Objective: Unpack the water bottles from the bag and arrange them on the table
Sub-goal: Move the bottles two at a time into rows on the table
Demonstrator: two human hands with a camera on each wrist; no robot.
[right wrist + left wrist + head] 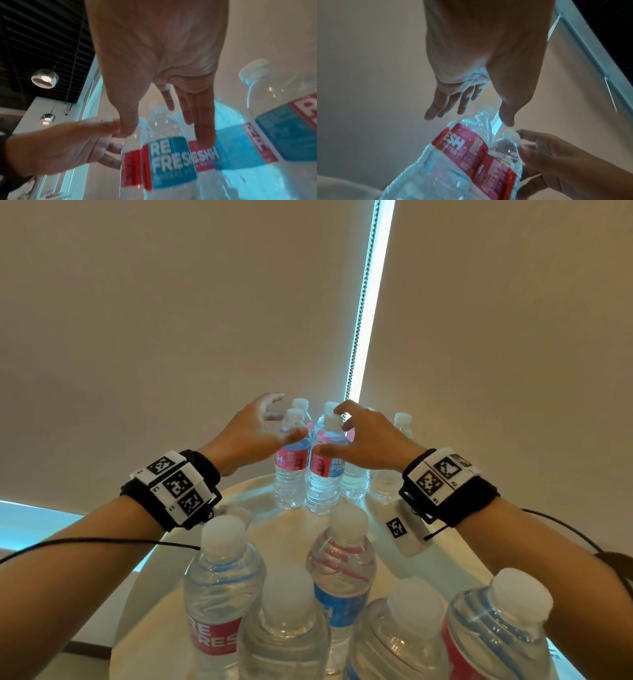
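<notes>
Several clear water bottles with red and blue labels stand upright on a round white table [277,525], in a far cluster and a near cluster. My left hand [286,417] hovers with spread fingers at the far cluster's front left bottle [290,463], its thumb by the shoulder. My right hand [330,429] is loosely arched over the front right bottle [325,470], thumb against the label. In the left wrist view the left hand [471,116] has straight fingers above that bottle [462,155]. The right hand [166,136] also shows straight fingers beside the bottles [171,162]. No bag is in view.
The near cluster of bottles [222,594] crowds the table's front edge under my forearms. Beige roller blinds with a bead chain [363,302] hang close behind the far cluster. Pendant lamps [45,78] hang high on the left in the right wrist view.
</notes>
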